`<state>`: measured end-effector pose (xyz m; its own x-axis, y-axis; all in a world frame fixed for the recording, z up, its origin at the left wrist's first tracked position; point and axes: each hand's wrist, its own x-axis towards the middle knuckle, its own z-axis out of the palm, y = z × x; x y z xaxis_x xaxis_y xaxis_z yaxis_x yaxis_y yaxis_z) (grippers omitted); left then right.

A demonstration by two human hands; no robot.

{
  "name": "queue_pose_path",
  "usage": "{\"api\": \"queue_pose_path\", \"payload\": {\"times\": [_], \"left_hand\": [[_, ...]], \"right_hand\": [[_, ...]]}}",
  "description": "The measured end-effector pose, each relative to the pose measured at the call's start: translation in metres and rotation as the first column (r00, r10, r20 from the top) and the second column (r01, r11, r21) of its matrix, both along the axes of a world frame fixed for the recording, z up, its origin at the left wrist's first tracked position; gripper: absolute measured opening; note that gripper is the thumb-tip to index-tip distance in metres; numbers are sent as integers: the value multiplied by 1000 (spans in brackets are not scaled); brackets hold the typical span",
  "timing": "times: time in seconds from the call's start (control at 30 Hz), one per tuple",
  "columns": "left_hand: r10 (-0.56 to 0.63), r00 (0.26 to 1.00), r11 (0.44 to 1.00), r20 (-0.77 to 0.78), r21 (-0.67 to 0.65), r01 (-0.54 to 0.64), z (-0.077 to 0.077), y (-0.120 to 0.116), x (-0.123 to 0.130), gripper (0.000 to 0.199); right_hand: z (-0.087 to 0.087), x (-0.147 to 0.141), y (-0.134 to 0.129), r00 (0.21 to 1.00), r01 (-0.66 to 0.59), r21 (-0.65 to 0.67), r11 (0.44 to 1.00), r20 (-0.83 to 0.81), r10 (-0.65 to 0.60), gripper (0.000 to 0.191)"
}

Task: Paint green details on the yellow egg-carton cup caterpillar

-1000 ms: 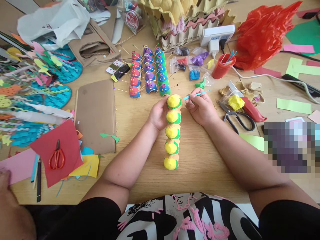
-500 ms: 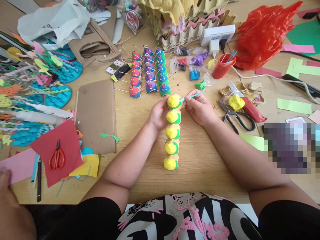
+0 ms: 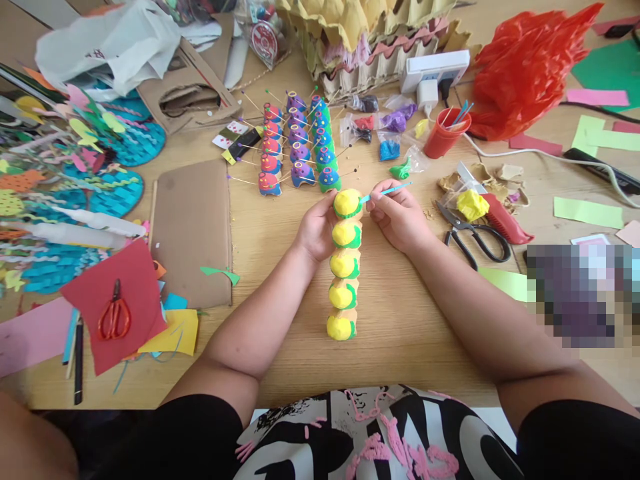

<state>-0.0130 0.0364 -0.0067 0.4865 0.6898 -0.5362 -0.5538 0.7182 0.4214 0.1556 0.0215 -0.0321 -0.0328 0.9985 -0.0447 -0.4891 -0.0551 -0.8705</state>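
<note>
A strip of egg carton cups stands lengthwise before me, its domes covered in yellow clay with green clay along their edges. My left hand is closed on the far end of the strip, fingers partly hidden behind it. In my right hand a thin light-blue stick is pinched, its tip touching the green edge of the farthest yellow dome. Beyond my hands are three finished-looking caterpillars, one red, one purple and one blue and green, with eyes and stick feelers.
Scissors, a red-handled cutter and yellow clay lie to the right. Behind are a red cup, clay bags and egg cartons. A cardboard sheet and red-handled scissors lie left. Another person's arm is at lower left.
The other person's hand at the left edge has drawn back off the pink paper. My own hands, the stick and the strip look almost unmoved.
</note>
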Motion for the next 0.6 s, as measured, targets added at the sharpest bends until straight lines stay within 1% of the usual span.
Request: {"api": "queue_pose_path", "payload": {"times": [0.13, 0.27, 0.47, 0.6], "left_hand": [[-4, 1000, 1000, -20, 16, 5, -5, 1, -2, 36], [-8, 999, 999, -37, 39, 9, -11, 3, -3, 34], [37, 998, 998, -59, 47, -35, -11, 3, -3, 30], [37, 999, 999, -27, 31, -36, -11, 4, -3, 30]], "right_hand": [[2, 1, -1, 1000, -9, 3, 1000, -10, 9, 40], [3, 1, -1, 999, 14, 36, 999, -33, -13, 40], [-3, 0, -2, 995, 7, 91, 996, 101, -17, 41], [-5, 0, -2, 988, 23, 111, 994, 148, -39, 42]]}}
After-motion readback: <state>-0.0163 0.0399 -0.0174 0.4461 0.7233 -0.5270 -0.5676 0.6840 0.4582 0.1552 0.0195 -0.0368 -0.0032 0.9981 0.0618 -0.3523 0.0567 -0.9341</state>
